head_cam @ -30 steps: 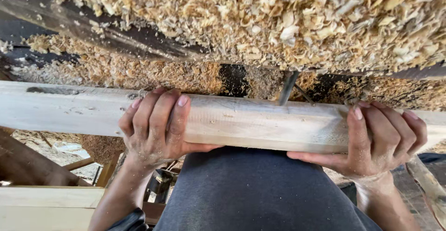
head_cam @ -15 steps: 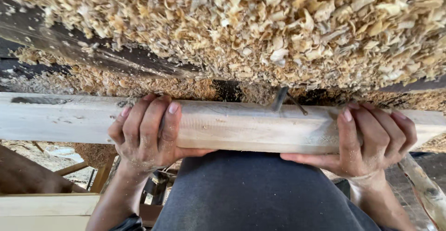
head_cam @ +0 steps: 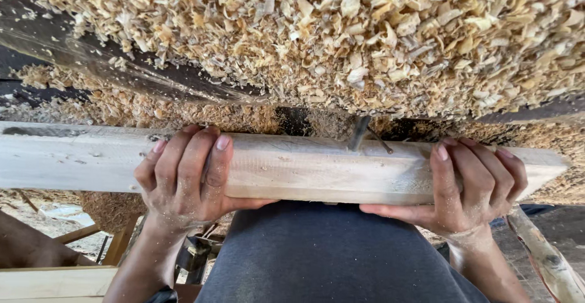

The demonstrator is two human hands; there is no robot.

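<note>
A long pale wooden plank (head_cam: pixel 304 169) lies across the view from left to right, just above my lap in dark grey cloth (head_cam: pixel 329 254). My left hand (head_cam: pixel 186 172) wraps over its top edge near the middle, fingers curled around it. My right hand (head_cam: pixel 469 184) grips the plank near its right end, thumb underneath. Both hands are dusted with sawdust. The plank's right end (head_cam: pixel 557 166) shows beyond my right hand.
A thick heap of wood shavings (head_cam: pixel 341 41) covers a dark machine surface just behind the plank. A thin metal pin (head_cam: pixel 358 133) pokes up behind the plank's far edge. More planks (head_cam: pixel 55 281) lie at the lower left, and a rough stick (head_cam: pixel 545 260) at the lower right.
The plank has slid to the left with both hands still gripping it, so its right end has come into view. The hands sit a little more to the left than before.
</note>
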